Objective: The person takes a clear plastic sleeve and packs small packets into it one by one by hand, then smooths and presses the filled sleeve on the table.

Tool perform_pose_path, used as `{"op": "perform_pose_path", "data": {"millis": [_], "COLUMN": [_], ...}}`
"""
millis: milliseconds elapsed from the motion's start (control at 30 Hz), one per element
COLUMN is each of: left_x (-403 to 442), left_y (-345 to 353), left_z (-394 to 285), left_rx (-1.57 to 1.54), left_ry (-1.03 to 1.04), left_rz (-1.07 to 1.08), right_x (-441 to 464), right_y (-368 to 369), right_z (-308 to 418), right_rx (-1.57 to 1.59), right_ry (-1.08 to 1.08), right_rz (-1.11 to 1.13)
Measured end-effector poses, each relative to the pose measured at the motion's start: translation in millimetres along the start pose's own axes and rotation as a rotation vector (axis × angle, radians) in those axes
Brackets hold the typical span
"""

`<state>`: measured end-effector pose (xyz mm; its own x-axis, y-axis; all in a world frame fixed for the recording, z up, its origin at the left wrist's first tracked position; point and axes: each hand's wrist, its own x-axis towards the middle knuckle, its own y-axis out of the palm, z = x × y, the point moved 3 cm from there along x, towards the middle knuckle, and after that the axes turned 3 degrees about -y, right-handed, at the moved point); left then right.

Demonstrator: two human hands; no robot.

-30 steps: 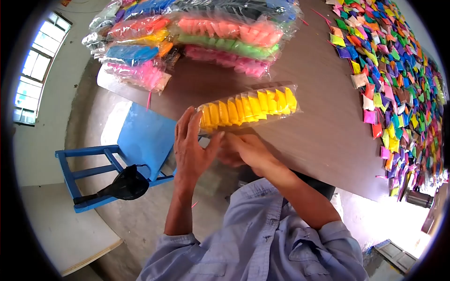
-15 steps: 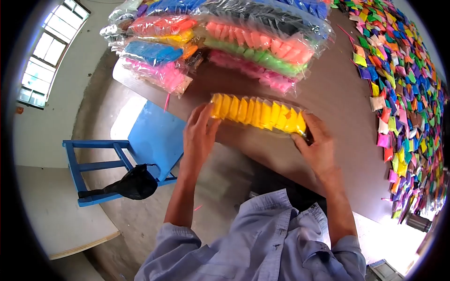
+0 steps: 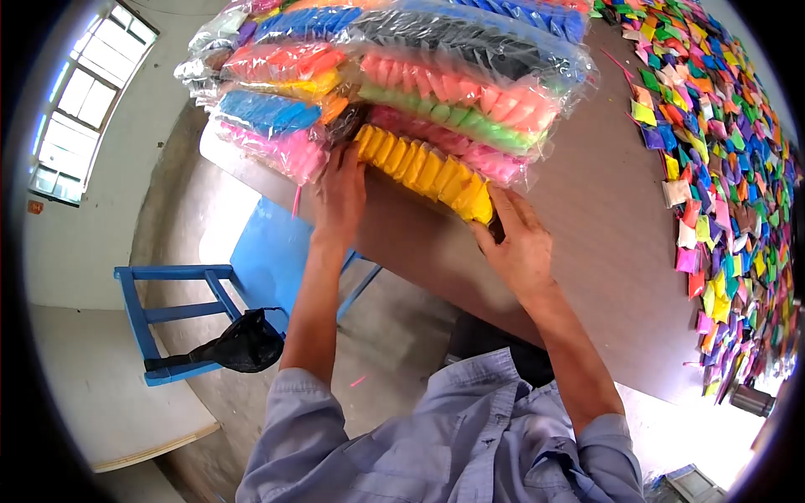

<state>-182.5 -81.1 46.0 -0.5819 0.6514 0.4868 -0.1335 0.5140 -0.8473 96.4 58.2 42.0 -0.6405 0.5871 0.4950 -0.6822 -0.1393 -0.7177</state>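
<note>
A clear bag holding a row of yellow packets lies slantwise along the near side of the stacked bags. Its left end is gripped by my left hand, and my right hand has its fingers round the right end. Just beyond it are a bag of dark pink packets, a bag of green packets and a bag of coral packets. Near my left hand lie a bag of blue packets and a bag of light pink packets.
The brown table carries a large spread of small coloured packets on the right. A blue chair with a black bag stands at the left. A metal cylinder is at the lower right.
Both hands have carried the yellow bag away from my body and leftward, up against the stacked bags. Earlier, my right hand moved from beside my left hand to the bag's right end.
</note>
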Motion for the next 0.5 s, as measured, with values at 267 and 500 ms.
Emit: {"op": "perform_pose_path", "data": {"millis": [267, 500], "left_x": [-1, -31], "left_y": [-8, -42], "left_z": [0, -61], "left_rx": [-0.003, -0.107], "left_ry": [0.122, 0.143], "left_rz": [-0.09, -0.028], "right_x": [5, -12], "right_y": [-1, -24], "right_z": [1, 0], "right_rx": [0.091, 0.199], "right_ry": [0.033, 0.031], "right_rz": [0.011, -0.09]}}
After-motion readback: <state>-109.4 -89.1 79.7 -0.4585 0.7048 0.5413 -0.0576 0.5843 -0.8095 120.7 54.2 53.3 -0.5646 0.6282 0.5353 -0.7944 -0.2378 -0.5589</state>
